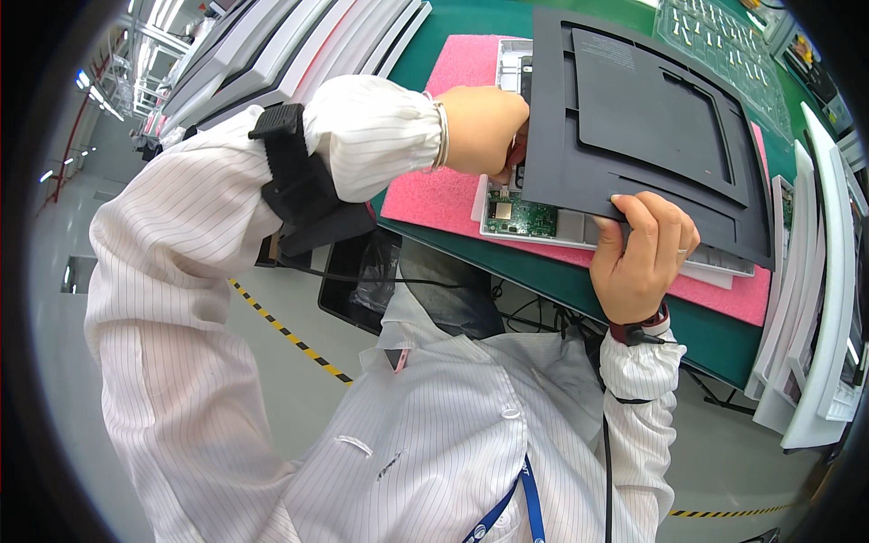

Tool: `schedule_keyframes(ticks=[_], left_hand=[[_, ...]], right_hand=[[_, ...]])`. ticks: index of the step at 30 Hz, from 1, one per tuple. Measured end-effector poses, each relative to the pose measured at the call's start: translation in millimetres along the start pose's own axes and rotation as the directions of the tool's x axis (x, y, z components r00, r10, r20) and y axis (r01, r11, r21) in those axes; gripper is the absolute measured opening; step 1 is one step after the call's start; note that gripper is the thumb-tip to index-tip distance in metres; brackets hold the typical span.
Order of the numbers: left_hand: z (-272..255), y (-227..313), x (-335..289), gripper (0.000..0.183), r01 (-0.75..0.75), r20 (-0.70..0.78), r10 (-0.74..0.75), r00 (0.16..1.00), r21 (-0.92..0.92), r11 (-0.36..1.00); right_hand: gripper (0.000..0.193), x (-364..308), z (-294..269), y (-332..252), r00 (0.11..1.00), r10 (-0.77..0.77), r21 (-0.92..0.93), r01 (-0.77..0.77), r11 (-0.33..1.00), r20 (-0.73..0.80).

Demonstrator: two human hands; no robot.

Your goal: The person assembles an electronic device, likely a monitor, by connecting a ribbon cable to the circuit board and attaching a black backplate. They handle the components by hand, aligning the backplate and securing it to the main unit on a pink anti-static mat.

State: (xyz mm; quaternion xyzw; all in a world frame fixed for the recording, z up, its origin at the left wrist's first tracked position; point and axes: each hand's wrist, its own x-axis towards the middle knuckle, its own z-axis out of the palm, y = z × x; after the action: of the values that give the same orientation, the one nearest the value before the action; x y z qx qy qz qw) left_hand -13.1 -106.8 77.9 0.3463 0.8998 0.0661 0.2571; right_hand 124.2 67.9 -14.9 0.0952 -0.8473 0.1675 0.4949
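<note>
A dark grey plastic back cover (652, 136) lies tilted over a white-framed device (584, 228) on a pink foam mat (412, 195). My right hand (643, 253) grips the cover's near edge, thumb and fingers on either side of it. At the cover's left edge, my left hand (489, 131) reaches down into the gap, its fingers curled and partly hidden. What those fingers hold, if anything, cannot be made out. A green circuit board (522, 215) shows in the device just below my left hand. The cover hides most of the device's inside.
Several white and dark panels (308, 54) are stacked at the far left of the green table (471, 262). More white frames (819, 299) stand along the right edge. A clear tray of small parts (724, 54) sits at the far right. Cables (543, 312) hang under the near edge.
</note>
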Motion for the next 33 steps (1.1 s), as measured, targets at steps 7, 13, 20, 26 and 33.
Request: schedule_keyframes(ticks=[7,13,20,26,33], left_hand=[[3,-1,-9,0.013,-0.012,-0.047,0.007,0.999,-0.116,0.993],[12,-4,-16,0.018,-0.039,-0.134,0.014,0.991,-0.181,0.983],[11,-13,-5,0.020,-0.165,-0.041,0.160,0.986,-0.255,0.953],[4,-11,-3,0.023,-0.123,0.065,0.140,0.988,-0.214,0.969],[-1,-8,0,0.027,-0.111,0.115,0.132,0.985,-0.176,0.978]], right_hand=[[0.020,1,0,-1,1.000,0.001,0.011,-0.001,1.000,0.018],[0.020,1,1,-1,1.000,0.005,0.000,-0.005,1.000,0.031],[0.020,2,0,-4,0.997,0.026,-0.022,-0.025,0.999,0.074],[0.021,2,-1,-5,0.993,0.055,-0.015,-0.054,0.998,0.108],[0.022,1,-2,-2,0.988,0.060,-0.014,-0.059,0.998,0.139]])
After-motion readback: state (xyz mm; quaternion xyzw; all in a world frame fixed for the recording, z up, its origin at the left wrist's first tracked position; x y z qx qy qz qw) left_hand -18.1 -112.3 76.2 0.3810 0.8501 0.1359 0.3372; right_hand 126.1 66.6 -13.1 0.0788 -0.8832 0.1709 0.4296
